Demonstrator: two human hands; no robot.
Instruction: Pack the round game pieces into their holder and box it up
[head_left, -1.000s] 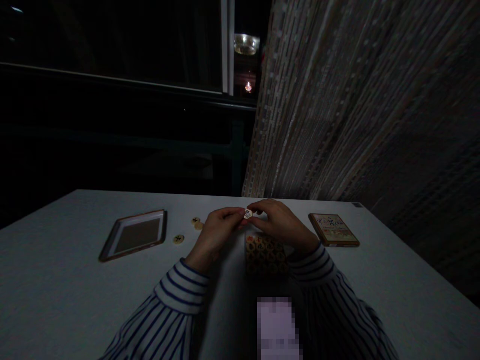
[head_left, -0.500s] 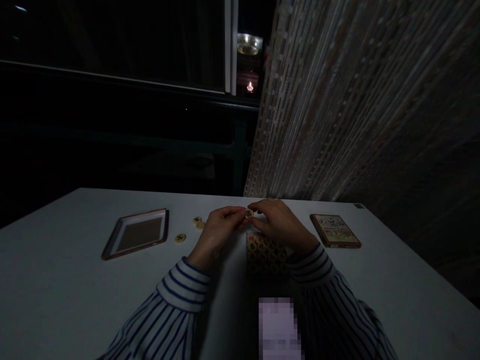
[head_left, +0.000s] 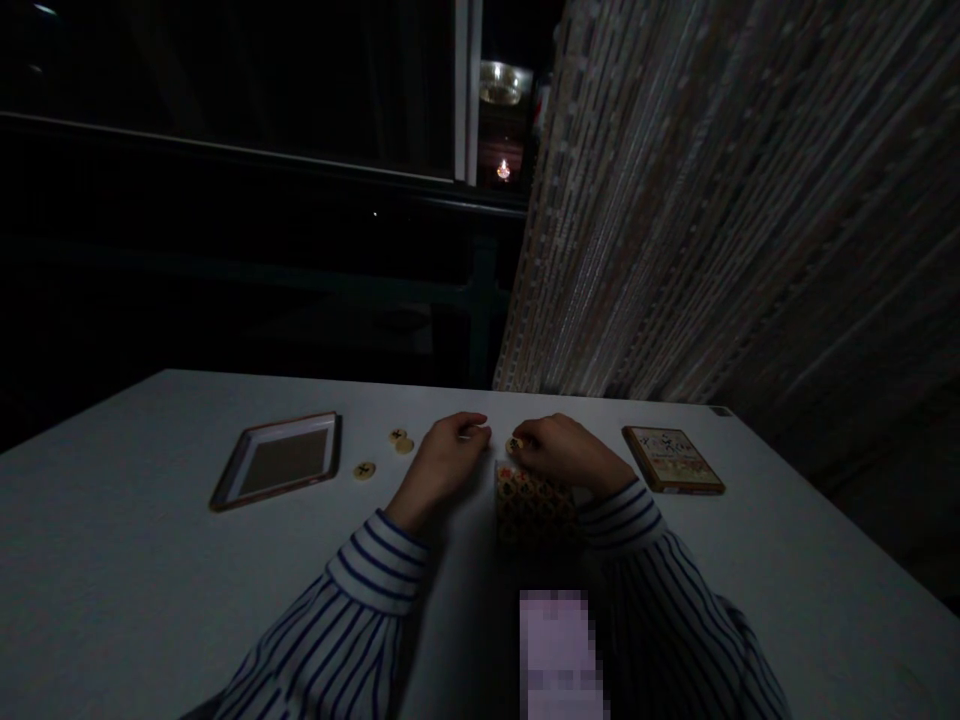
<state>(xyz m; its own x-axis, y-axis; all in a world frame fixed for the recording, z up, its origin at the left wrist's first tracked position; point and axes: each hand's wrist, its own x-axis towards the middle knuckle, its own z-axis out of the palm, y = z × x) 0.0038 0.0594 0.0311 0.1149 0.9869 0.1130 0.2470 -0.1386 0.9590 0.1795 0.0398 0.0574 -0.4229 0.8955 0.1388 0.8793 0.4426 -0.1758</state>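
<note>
Between the fingers of my right hand (head_left: 566, 452) is a round wooden xiangqi piece (head_left: 514, 445) with a dark character on its face. That hand hovers at the far edge of a block of xiangqi pieces (head_left: 532, 500) set in rows, some marked red and some dark. My left hand (head_left: 452, 455) is empty, with thumb and fingers apart, a short way left of the block. Further left, a loose piece (head_left: 364, 470) shows a dark mark. Beyond it two more pieces (head_left: 404, 446) lie touching or nearly so, one with no mark visible.
On the left of the white table (head_left: 135, 520) lies a shallow open tray or lid (head_left: 289, 462). A flat box with a printed cover (head_left: 673, 460) lies at the right. A blurred-out pinkish rectangle (head_left: 559, 650) is at the near edge. A string curtain (head_left: 600, 250) hangs behind.
Both hands held the piece together before. My left hand has let go and moved slightly aside, while my right hand has brought the piece down near the block's far edge.
</note>
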